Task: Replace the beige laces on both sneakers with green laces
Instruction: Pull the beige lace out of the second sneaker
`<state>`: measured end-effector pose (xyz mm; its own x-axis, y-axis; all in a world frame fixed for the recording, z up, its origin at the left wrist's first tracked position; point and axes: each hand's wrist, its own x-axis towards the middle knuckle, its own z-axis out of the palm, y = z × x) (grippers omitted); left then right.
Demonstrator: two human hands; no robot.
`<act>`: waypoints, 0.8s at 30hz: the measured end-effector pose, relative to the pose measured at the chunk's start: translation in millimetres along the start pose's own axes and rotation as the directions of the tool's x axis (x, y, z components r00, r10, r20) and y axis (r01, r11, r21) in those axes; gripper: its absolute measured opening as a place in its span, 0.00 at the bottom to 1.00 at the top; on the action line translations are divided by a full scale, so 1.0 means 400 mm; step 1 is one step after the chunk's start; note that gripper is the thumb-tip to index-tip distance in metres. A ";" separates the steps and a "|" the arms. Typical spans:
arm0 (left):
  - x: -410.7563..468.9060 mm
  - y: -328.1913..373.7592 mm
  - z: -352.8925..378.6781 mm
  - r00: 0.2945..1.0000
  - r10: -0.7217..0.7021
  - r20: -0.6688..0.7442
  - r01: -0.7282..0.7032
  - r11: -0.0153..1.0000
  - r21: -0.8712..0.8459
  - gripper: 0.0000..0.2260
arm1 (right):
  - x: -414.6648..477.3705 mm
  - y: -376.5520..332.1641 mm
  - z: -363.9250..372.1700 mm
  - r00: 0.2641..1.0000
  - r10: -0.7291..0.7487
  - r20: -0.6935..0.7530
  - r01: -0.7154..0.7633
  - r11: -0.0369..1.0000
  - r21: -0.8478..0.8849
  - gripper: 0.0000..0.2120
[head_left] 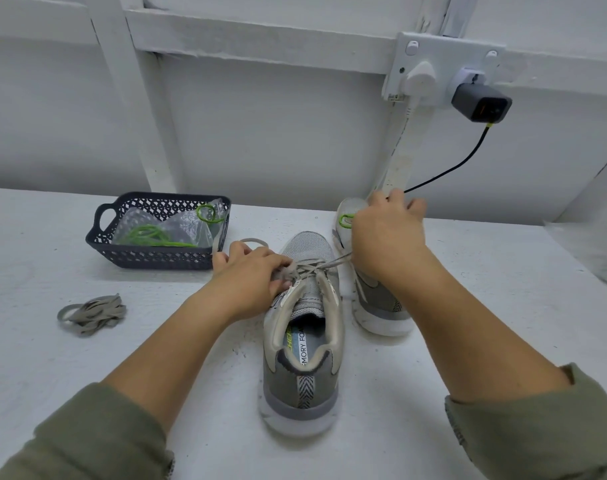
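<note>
A grey sneaker point(304, 344) stands in the middle of the white table, heel toward me, with a beige lace point(310, 268) still threaded through it. My left hand point(250, 271) grips the lace at the sneaker's left side. My right hand point(387, 233) pulls the lace's other end up and to the right, taut. Behind that arm lies a second sneaker point(375, 306), partly hidden, with a green lace loop point(345, 220) showing at its toe. A loose bundle of beige lace point(92, 315) rests at the left.
A dark perforated basket point(156, 256) at the back left holds a clear plastic bag and green laces point(149, 235). On the wall behind, a socket carries a white plug and a grey charger point(480, 103) whose black cable hangs down to the table.
</note>
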<state>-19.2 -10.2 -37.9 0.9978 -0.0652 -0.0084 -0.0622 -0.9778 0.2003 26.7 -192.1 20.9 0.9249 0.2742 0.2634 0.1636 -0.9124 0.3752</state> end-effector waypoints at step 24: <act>0.002 -0.005 0.005 1.000 -0.003 -0.014 0.003 1.000 -0.022 0.19 | -0.007 -0.032 -0.008 0.996 -0.090 0.017 0.088 0.991 0.105 0.12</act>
<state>-18.4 -8.8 -40.2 0.9982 -0.0595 0.0046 -0.0591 -0.9732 0.2221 20.9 -180.2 18.0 0.9121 0.3499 0.2136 0.2793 -0.9118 0.3011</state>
